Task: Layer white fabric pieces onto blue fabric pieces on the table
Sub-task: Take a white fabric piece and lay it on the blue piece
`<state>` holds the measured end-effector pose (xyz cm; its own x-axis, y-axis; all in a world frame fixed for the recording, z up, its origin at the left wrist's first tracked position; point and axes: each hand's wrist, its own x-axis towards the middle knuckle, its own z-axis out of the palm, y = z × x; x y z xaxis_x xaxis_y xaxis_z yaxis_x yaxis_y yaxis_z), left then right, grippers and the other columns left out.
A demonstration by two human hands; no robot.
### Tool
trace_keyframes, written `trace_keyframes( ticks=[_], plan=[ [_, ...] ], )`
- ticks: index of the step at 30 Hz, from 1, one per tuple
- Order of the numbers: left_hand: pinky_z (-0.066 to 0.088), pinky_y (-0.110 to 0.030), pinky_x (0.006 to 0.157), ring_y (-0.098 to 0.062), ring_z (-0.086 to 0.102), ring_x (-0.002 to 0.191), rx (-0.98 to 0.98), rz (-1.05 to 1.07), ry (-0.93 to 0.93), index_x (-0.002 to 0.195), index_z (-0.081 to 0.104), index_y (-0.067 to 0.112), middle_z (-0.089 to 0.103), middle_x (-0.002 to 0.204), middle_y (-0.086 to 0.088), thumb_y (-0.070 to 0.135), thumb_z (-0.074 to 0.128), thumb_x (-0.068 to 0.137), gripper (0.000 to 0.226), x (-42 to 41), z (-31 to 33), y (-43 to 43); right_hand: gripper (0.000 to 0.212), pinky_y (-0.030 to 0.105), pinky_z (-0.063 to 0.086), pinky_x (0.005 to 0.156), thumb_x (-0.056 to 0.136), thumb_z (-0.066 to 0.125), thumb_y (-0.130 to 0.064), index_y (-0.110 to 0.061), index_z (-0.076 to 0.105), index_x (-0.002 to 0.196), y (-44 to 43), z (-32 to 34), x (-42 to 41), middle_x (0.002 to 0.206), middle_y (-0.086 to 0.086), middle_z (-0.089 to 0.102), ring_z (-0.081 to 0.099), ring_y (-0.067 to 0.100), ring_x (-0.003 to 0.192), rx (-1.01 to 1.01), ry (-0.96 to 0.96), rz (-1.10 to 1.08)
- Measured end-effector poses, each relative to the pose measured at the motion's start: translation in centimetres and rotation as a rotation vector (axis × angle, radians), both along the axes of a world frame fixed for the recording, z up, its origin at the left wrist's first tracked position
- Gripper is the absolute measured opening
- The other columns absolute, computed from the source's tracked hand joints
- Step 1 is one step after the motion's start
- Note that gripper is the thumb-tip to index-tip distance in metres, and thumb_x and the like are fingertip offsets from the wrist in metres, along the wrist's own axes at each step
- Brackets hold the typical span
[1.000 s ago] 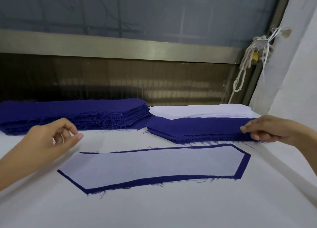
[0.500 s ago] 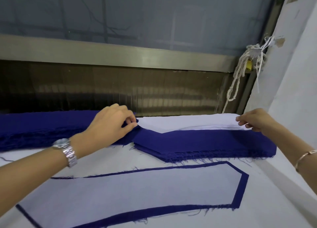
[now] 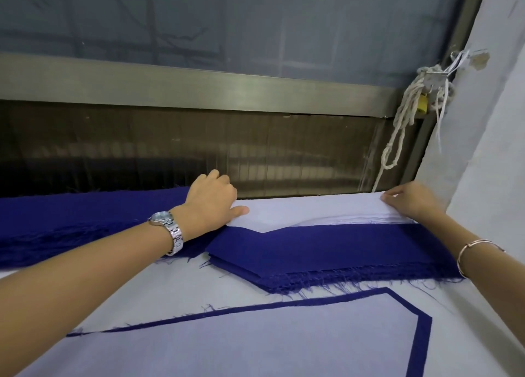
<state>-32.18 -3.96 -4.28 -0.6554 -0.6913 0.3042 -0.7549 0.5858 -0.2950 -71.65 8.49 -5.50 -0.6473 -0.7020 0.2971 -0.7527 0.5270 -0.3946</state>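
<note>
Between the hands lies the white pile [image 3: 369,220]. The left hand [image 3: 211,203] pinches the left end of its top ply [image 3: 298,209], and the right hand [image 3: 412,203] pinches the right corner. Thin, limp and light, the ply would likely sag unless lifted by both ends. Just nearer sits the blue pile [image 3: 326,251], frayed and pointed.

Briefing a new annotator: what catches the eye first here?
The left hand and right hand grip opposite ends of the white stack at the far edge, behind a frayed blue stack. Nearest the camera lies a white piece bordered by the blue piece underneath.
</note>
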Motion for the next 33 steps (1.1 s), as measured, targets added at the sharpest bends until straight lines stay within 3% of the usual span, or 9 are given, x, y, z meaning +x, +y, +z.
trace_keyframes(
  ticks=[3,8,13,18,23,29,33],
  plan=[
    [0.041,-0.033,0.090,-0.020,0.051,0.110,0.030,0.006,0.033,0.115,0.070,0.025,0.062,0.118,0.001,0.066,0.042,0.094,0.053,-0.1,-0.1,-0.2,0.021,0.029,0.043,0.077,0.094,0.067,-0.025,-0.010,0.080,0.102,0.0,-0.3,-0.1,0.109,0.016,0.074,0.063,0.034,0.093,-0.048,0.004,0.021],
    [0.040,-0.033,0.091,-0.020,0.052,0.109,0.053,0.025,0.088,0.107,0.071,0.026,0.065,0.112,0.003,0.065,0.049,0.092,0.046,-0.2,0.1,-0.2,0.017,0.029,0.042,0.077,0.092,0.070,-0.017,-0.004,0.080,0.098,0.2,-0.1,0.4,0.105,0.017,0.074,0.061,0.031,0.090,-0.094,0.069,0.058],
    [0.040,-0.035,0.093,-0.020,0.055,0.108,0.079,0.054,0.108,0.105,0.070,0.025,0.070,0.106,0.003,0.064,0.051,0.092,0.045,-0.3,0.0,-0.1,0.011,0.045,0.050,0.090,0.088,0.070,-0.017,-0.012,0.076,0.080,0.6,0.3,0.6,0.105,0.009,0.069,0.056,0.029,0.102,-0.126,0.210,0.092],
    [0.040,-0.035,0.092,-0.019,0.057,0.106,0.090,0.067,0.119,0.108,0.066,0.024,0.070,0.103,0.003,0.065,0.049,0.092,0.047,-0.3,-0.2,-0.2,0.004,0.046,0.031,0.107,0.091,0.066,-0.015,-0.015,0.063,0.088,0.7,0.2,0.4,0.099,0.007,0.066,0.055,0.030,0.109,-0.148,0.178,0.110],
    [0.039,-0.036,0.094,-0.018,0.058,0.105,0.115,0.083,0.118,0.108,0.066,0.024,0.070,0.103,0.003,0.065,0.049,0.092,0.048,-0.4,-0.2,-0.2,0.021,0.040,0.026,0.098,0.090,0.068,-0.013,-0.014,0.059,0.109,1.0,0.1,-0.2,0.094,0.003,0.062,0.054,0.030,0.102,-0.189,0.205,0.087],
    [0.039,-0.035,0.095,-0.019,0.054,0.111,0.131,0.053,0.135,0.119,0.063,0.025,0.065,0.114,0.003,0.062,0.052,0.092,0.048,-0.4,0.1,-0.1,0.009,0.037,0.021,0.088,0.090,0.072,-0.022,-0.021,0.065,0.084,1.4,0.5,-1.1,0.088,0.003,0.064,0.050,0.023,0.091,-0.245,0.102,0.004],
    [0.037,-0.036,0.100,-0.022,0.048,0.120,0.173,0.000,0.144,0.133,0.054,0.028,0.057,0.128,0.000,0.053,0.058,0.093,0.047,-0.6,0.4,0.0,0.013,0.035,0.018,0.083,0.092,0.071,-0.026,-0.014,0.073,0.094,1.9,0.4,-1.6,0.091,0.007,0.065,0.047,0.024,0.091,-0.249,0.055,-0.061]
  ],
)
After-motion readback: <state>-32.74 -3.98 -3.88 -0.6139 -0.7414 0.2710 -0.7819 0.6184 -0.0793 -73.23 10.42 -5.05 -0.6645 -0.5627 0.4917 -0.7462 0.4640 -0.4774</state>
